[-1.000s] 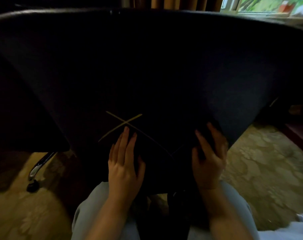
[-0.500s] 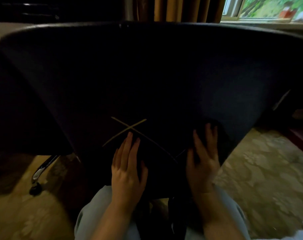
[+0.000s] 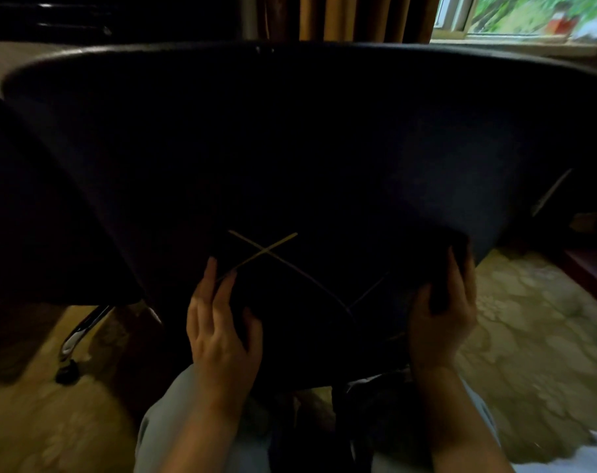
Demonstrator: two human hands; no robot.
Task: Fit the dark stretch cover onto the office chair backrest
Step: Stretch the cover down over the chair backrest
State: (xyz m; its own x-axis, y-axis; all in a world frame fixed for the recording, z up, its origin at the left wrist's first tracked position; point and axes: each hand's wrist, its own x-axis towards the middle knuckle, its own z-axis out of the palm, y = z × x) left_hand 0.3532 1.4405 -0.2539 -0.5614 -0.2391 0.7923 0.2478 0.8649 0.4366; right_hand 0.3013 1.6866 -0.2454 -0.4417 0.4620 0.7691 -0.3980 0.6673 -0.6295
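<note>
- Cover point(image 3: 307, 148): one, dark, stretched over the backrest, which it hides; it fills the middle of the view.
- Cords point(image 3: 266, 250): three thin tan ones on the cover's lower part. Two long ones cross in an X, and a shorter one point(image 3: 368, 291) slants just right of them.
- Hands: two, both at the cover's lower edge, well apart.
- Left hand point(image 3: 222, 322): lies flat on the cover, fingers straight and thumb spread, holding nothing. Its fingertips point(image 3: 211, 268) touch the lower left end of the X.
- Right hand point(image 3: 440, 315): grips the cover's lower right corner, with fabric bunched between thumb and curled fingers.
- Trousers point(image 3: 160, 435): pale, on two knees below the cover.
- Chair leg point(image 3: 85, 326): one, chrome, lower left of the cover, ending in one black caster point(image 3: 66, 373).
- Carpet point(image 3: 529, 336): tan, patterned, below the cover on both sides.
- Curtain point(image 3: 358, 17): above the cover's top edge, with one window point(image 3: 522, 13) above its top right.
- Dark bulk point(image 3: 17, 199): left of the cover, too dim to identify.
- In the way: the cover blocks sight of the rest of the chair.
</note>
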